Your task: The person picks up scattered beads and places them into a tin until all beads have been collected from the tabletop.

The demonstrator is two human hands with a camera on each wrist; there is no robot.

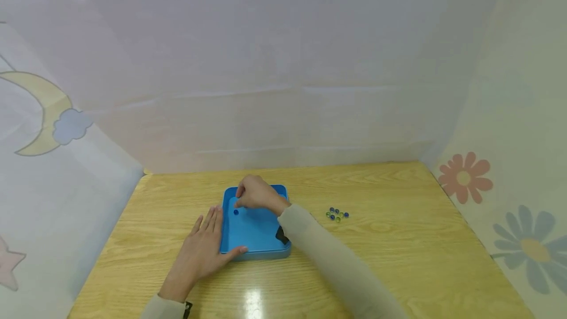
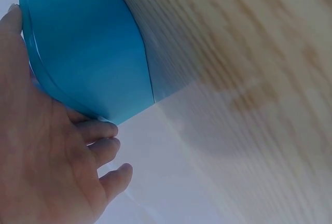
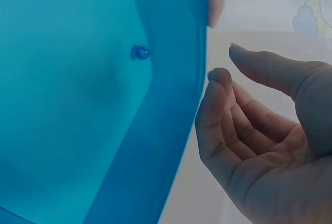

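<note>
Right grip (image 1: 258, 194) is loose, thumb clear of the fingers in its wrist view; on the counter (image 1: 421, 250), left grip (image 1: 201, 249) lies spread against the blue tray (image 1: 250, 237). Only the head view shows the marble cluster (image 1: 337, 211) alongside; one blue marble (image 1: 236, 212) sits inside the tray.

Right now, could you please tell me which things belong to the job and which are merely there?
Part of the job:
blue tray, left hand against it
right hand at the tray
blue marble inside
probably the loose marbles on the table

Merely there:
printed moon and cloud
red flower, bluish flower
</note>
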